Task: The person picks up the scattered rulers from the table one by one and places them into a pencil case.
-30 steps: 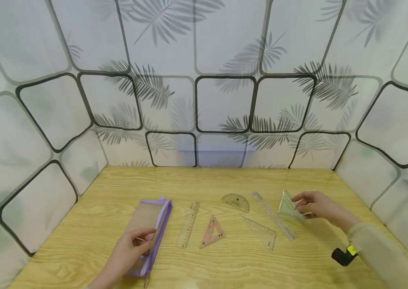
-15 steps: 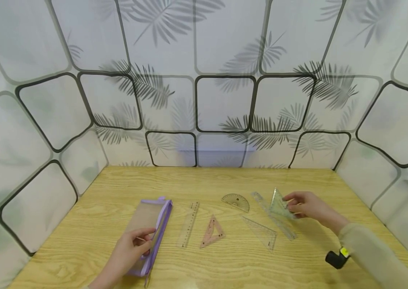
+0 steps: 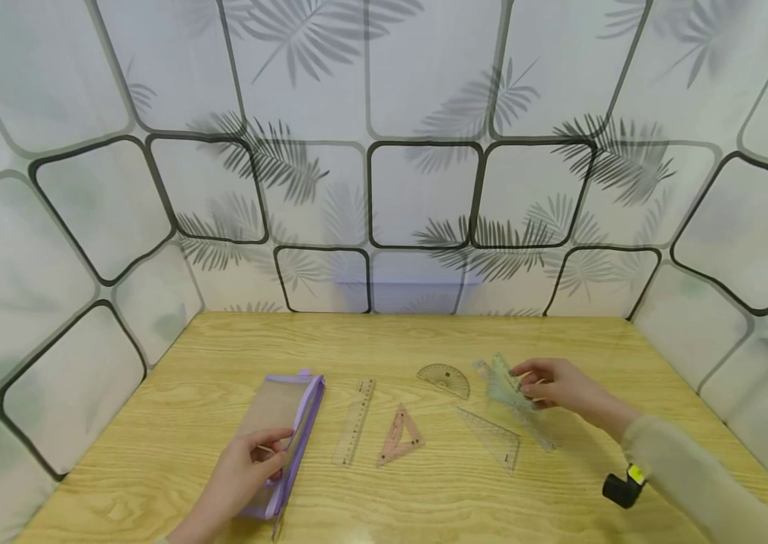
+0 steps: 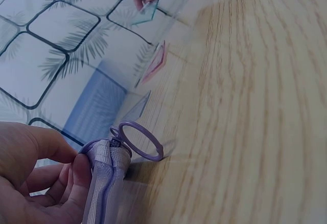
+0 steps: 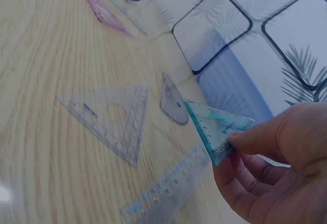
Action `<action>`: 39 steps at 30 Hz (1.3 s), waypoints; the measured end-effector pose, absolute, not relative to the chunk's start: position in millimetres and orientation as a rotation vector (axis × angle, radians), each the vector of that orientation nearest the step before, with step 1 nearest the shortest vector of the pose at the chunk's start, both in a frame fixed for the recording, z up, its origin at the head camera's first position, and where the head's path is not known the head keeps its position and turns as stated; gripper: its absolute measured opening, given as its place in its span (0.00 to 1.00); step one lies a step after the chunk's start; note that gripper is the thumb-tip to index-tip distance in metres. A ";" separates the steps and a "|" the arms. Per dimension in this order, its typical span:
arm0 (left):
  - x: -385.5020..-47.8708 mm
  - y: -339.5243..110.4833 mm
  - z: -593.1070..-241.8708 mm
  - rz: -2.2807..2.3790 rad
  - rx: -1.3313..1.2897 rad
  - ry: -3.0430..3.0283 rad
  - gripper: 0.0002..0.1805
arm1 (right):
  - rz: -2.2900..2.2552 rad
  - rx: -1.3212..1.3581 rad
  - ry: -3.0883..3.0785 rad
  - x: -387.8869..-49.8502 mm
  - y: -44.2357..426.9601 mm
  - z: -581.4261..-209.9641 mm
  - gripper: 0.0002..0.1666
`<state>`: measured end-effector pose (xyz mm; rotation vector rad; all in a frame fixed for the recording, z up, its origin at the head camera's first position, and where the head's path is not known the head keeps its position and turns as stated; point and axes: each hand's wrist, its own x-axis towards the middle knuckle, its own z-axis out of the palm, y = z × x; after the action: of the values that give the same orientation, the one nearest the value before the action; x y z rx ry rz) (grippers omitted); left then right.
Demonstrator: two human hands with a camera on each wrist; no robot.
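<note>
Purple-trimmed and translucent, a long zip pouch lies well left of the right hand, its long axis running forward past the nearer left hand, which pinches its zipped edge. Thumb against curled fingers, the right hand grips a translucent green triangular set square above a clear plastic ruler.

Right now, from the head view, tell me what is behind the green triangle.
A clear ruler lying on the table. Both its ends show past the green triangle; the stretch the triangle covers cannot be made out clearly.
</note>
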<state>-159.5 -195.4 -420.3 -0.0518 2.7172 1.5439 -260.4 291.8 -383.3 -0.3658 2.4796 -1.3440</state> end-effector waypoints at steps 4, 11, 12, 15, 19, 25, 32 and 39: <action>-160.2 -194.7 -421.1 1.540 -0.062 2.735 0.20 | -1.337 -0.405 2.475 -261.2 282.9 -383.8 0.26; -160.5 -192.7 -420.8 1.548 -0.071 2.741 0.20 | -1.336 -0.447 2.458 -258.5 262.9 -385.5 0.24; -160.5 -192.5 -420.6 1.552 -0.072 2.736 0.20 | -1.342 -0.454 2.448 -257.5 259.7 -385.6 0.24; -160.2 -192.6 -420.1 1.556 -0.063 2.725 0.20 | -1.361 -0.446 2.425 -254.8 250.8 -386.5 0.24; -159.8 -192.8 -420.3 1.560 -0.065 2.719 0.20 | -1.383 -0.460 2.404 -252.3 241.3 -388.2 0.24; -159.7 -192.0 -419.8 1.566 -0.084 2.726 0.21 | -1.373 -0.447 2.393 -248.3 228.2 -387.5 0.24; -160.4 -191.1 -418.4 1.578 -0.094 2.718 0.21 | -1.375 -0.452 2.363 -249.3 216.1 -390.0 0.22; -160.7 -190.9 -417.9 1.590 -0.106 2.715 0.21 | -1.361 -0.510 2.303 -249.9 202.1 -388.6 0.22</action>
<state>-160.7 -190.9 -417.9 -0.1064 2.7149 1.5900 -249.9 202.1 -388.6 -0.5100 2.3035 -1.3614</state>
